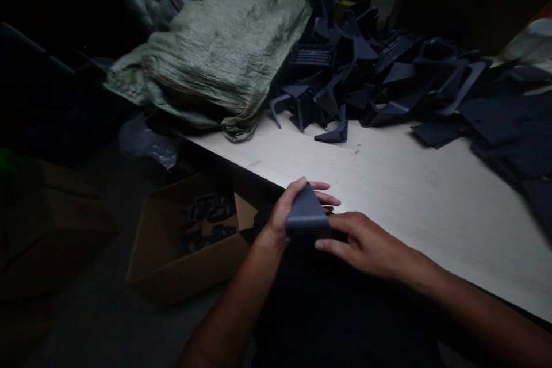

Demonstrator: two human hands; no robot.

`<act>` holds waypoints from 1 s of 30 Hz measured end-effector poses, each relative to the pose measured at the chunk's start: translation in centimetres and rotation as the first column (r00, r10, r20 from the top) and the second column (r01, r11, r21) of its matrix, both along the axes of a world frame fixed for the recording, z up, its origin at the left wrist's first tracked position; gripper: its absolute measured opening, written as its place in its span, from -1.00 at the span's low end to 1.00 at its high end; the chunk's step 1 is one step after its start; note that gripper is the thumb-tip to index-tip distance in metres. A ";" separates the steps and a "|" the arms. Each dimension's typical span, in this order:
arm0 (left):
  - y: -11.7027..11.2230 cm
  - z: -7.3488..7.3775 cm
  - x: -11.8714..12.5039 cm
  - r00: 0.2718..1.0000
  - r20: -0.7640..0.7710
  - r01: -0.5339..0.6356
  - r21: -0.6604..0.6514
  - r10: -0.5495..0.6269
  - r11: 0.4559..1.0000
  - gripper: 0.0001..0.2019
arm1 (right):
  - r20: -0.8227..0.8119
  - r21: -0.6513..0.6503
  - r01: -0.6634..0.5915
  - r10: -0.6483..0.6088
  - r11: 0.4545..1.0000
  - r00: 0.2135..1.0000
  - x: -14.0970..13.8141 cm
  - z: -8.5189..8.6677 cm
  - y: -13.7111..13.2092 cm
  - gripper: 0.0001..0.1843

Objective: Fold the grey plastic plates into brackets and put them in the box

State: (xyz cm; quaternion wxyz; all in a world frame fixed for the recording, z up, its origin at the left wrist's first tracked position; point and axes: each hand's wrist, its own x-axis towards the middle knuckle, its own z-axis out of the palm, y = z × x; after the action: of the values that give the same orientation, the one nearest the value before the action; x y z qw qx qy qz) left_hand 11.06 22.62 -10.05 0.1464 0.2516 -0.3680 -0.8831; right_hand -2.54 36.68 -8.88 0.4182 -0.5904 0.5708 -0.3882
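Both my hands are around a dark grey bent plastic part (307,213) just off the front edge of the table. My left hand (288,210) grips it from the left, thumb along its upper edge and fingers reaching behind it. At its right corner, my right hand (356,241) pinches the part between thumb and fingers. The part's underside is in shadow and some fingertips are hidden behind it. Beyond my hands, a heap of similar dark angled parts (340,83) lies on the pale tabletop.
A green woven sack (219,52) covers the table's far left. Flat dark panels (509,126) are stacked at the right. On the floor at left, an open cardboard box (190,270) holds several dark pieces. Another cardboard box (52,224) stands farther left. The pale tabletop (397,184) ends beside my body.
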 end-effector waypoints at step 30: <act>-0.4 -2.5 1.8 0.936 0.166 -0.194 -0.490 0.309 0.850 -0.70 | 0.216 0.085 0.181 -0.195 0.980 0.957 -1.8 0.3 1.1 -0.46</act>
State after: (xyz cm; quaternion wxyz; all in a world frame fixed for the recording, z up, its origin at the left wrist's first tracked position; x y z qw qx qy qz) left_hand 12.84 22.24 -12.57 0.2723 0.3594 -0.5477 -0.7048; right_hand -4.39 37.74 -8.54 0.4598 -0.4722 0.5859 -0.4715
